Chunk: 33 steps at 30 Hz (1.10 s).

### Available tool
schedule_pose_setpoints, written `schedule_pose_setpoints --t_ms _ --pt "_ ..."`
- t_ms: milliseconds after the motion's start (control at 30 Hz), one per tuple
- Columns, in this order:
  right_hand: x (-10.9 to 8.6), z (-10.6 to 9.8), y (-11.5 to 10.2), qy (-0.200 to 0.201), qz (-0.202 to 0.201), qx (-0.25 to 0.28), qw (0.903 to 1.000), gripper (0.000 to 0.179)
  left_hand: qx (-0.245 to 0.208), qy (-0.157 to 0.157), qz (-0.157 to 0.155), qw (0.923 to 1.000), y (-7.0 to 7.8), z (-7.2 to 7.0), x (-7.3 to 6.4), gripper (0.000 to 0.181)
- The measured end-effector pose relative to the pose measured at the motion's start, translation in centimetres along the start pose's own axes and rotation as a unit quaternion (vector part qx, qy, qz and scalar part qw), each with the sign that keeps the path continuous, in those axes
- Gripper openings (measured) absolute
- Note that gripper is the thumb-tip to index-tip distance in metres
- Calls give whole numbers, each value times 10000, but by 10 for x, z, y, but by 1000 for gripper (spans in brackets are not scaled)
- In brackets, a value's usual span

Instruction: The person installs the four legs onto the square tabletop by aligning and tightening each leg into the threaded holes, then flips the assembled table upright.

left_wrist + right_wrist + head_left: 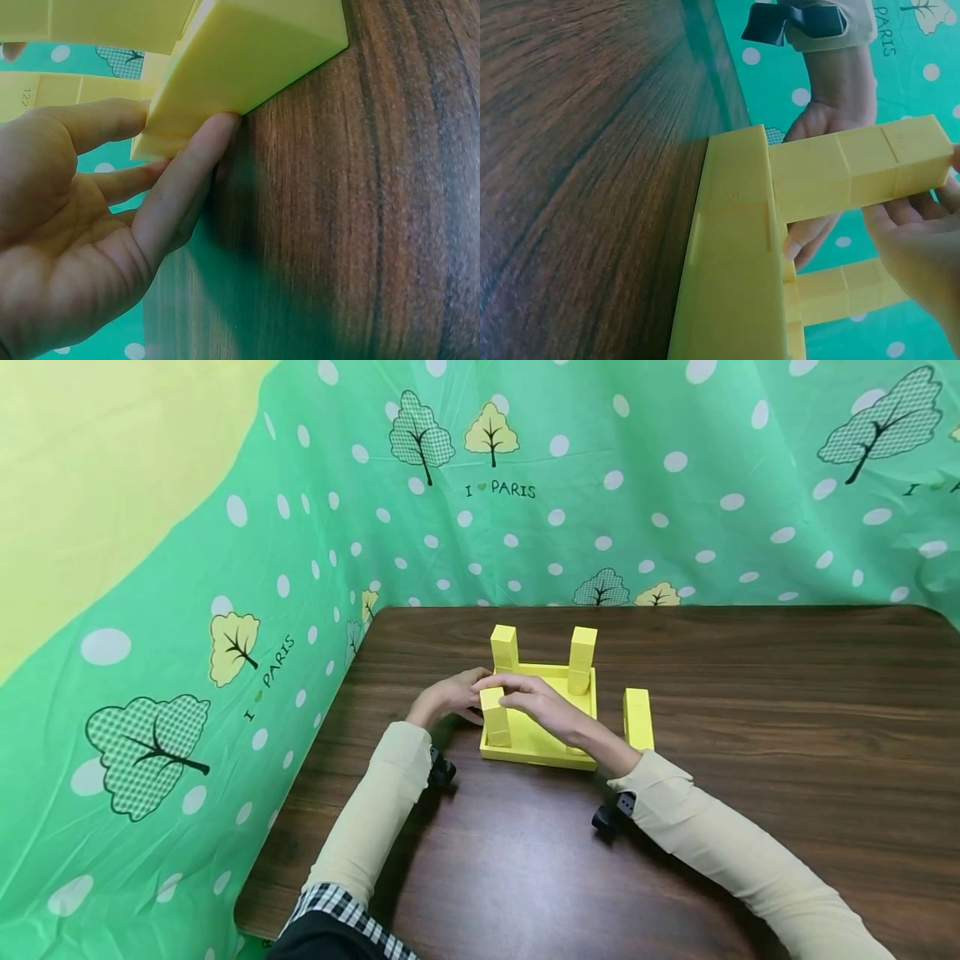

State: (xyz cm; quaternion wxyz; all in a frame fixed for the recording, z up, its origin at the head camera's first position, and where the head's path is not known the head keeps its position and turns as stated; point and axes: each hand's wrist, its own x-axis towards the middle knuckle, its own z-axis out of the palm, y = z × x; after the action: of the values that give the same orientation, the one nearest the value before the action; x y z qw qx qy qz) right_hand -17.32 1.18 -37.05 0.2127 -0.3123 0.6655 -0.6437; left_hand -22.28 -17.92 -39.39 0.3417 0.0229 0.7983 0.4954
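Observation:
A shallow yellow tray [540,760] lies on the table, with upright columns of yellow blocks at its corners. My left hand [452,693] is at the tray's left side; in the left wrist view its thumb and fingers [109,124] pinch the tray's edge. Across the tray reaches my right hand [543,703], its fingers round the top of the near-left column [495,722]. The right wrist view shows this column [840,169] made of stacked segments, gripped near its top end. Part of the tray's near-right corner is hidden behind my right wrist.
Two more columns, far-left [505,647] and far-right [582,656], rise from the tray. A separate yellow block piece [637,717] is on the table to the right, partly behind my right forearm. A green printed cloth [555,543] hangs behind the dark wooden table [787,710].

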Motion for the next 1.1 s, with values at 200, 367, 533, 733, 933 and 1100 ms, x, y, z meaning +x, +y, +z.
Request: schedule_pose_setpoints --t_ms 200,367,533,733,933,1100 --pt "-1 2 1 153 -81 -100 9998 33 151 108 -69 9998 0 0 0 53" --pt "-3 3 2 224 -130 -169 9995 33 170 126 -126 9997 -1 0 0 50" --pt "-3 2 2 207 -146 -184 9995 34 191 139 -122 9996 0 0 0 50" --pt "-2 1 4 140 -180 -248 9994 34 130 206 -94 9997 -1 0 1 48" --pt "-2 -1 7 21 -273 -241 9993 34 186 219 -153 9995 1 1 -1 46" --pt "-2 -1 9 53 -280 -273 9992 35 208 199 -166 9994 1 1 -1 48"
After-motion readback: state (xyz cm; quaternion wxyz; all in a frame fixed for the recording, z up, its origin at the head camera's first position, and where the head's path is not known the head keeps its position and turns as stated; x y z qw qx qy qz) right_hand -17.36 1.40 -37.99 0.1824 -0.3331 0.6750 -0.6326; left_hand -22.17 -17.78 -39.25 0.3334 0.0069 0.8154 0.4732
